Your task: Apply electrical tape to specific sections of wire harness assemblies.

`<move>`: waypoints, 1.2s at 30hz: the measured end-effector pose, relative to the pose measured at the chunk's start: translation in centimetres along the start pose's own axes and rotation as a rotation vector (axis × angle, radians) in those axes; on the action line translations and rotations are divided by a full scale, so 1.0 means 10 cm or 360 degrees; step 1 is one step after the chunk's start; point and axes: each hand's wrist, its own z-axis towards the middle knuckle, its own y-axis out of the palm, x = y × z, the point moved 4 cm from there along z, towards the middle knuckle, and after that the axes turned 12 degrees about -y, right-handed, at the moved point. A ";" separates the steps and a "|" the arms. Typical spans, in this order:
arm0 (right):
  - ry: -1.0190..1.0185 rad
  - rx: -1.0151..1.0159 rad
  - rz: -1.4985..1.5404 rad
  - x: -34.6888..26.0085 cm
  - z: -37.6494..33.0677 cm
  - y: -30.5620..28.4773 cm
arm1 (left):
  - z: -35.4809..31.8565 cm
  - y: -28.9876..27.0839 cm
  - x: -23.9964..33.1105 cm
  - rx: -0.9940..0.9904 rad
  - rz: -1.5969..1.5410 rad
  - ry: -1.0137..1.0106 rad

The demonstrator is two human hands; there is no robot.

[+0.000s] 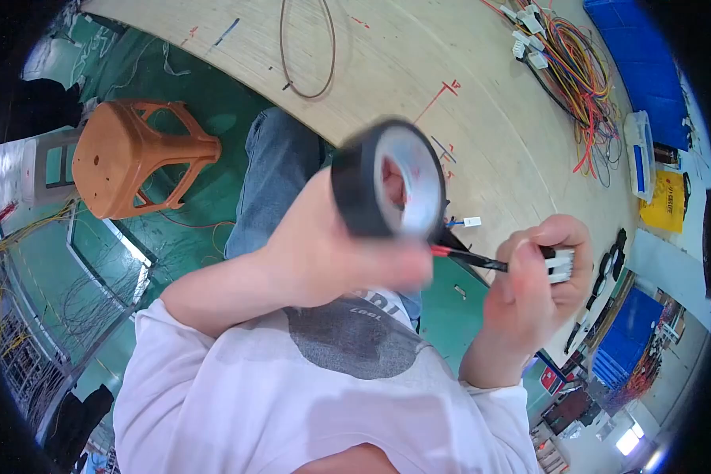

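A roll of black tape (354, 186) is gripped in my left hand (312, 249), whose fingers reach round and into its pale core; both are blurred by motion. To the right, my right hand (533, 288) pinches a short wire bundle (486, 260) near its white connector (561, 266). Black wrapping covers part of that bundle, and a bit of red shows at its left end. Between the roll and the bundle runs a dark strip that looks like tape. Just behind it, a small white connector (472, 222) lies over the table edge area.
A wooden table (403, 71) with coloured marks spreads ahead. On it lie a brown cable loop (333, 59) and a heap of coloured wires (581, 79). Blue bins (636, 47) and a yellow packet (663, 201) line the right. An orange stool (107, 154) stands left.
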 end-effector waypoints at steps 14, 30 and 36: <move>-0.0069 -0.0395 0.0143 0.08 -0.01 0.17 | 0.06 0.12 -0.03 0.0071 0.0797 0.0614; 0.0031 -0.0052 0.0088 0.05 -0.05 0.09 | 0.07 0.09 0.15 -0.0721 0.0471 0.0835; -0.0174 -0.0289 0.0101 0.07 -0.05 0.17 | 0.21 0.12 -0.10 0.0145 0.0418 0.0437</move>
